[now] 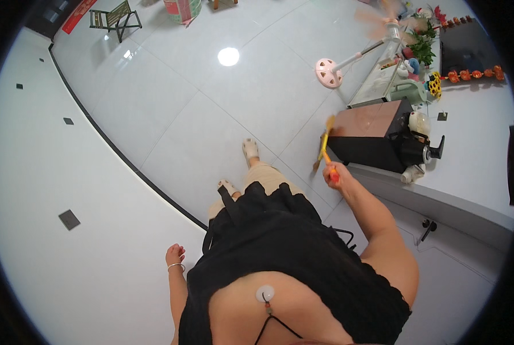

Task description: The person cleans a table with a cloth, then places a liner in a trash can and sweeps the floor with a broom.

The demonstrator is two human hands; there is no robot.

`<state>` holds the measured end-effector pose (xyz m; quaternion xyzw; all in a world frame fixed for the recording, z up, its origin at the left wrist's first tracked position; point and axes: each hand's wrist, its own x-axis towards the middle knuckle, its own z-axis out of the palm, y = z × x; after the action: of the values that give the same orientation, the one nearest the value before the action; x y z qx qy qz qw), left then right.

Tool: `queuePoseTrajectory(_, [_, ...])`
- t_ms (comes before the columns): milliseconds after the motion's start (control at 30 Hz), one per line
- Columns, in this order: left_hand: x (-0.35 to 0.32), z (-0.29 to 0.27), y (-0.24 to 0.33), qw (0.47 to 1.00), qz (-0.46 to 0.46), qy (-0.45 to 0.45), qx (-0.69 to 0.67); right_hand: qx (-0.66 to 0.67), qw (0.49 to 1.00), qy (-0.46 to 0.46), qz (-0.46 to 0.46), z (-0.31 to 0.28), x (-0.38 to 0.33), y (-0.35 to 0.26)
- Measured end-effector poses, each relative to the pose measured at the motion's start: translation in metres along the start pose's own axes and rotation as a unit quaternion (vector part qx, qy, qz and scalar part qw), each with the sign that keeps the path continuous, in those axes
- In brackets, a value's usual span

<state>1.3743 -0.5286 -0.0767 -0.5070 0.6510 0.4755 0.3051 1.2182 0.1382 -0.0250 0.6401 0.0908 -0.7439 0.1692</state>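
My right hand (333,174) is closed around the handle of a broom (325,144). The handle is orange with a red end, and its yellow head with brownish bristles is down beside the black side of a cabinet-like dispenser (365,144). My left hand (176,255), with a bangle at the wrist, hangs at my left side near the white wall. It holds nothing; its fingers are loosely bent and a little apart.
A pink-based standing fan (329,73) with blurred blades stands ahead to the right, by a low cabinet (375,86) with plants and ornaments. A folding stool (117,18) is far left. The white wall (44,172) runs along my left. A cord (458,261) trails at lower right.
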Motion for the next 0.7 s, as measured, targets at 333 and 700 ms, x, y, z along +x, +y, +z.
queuePoseTrajectory(333, [-0.044, 0.058, 0.099, 0.997, 0.007, -0.050, 0.050, -0.144, 0.986, -0.078, 0.033, 0.316, 0.191, 0.070])
queuePoseTrajectory(700, [-0.068, 0.096, 0.234, 0.972, 0.069, 0.006, 0.225, -0.229, 0.868, -0.276, 0.343, 0.499, 0.179, 0.027])
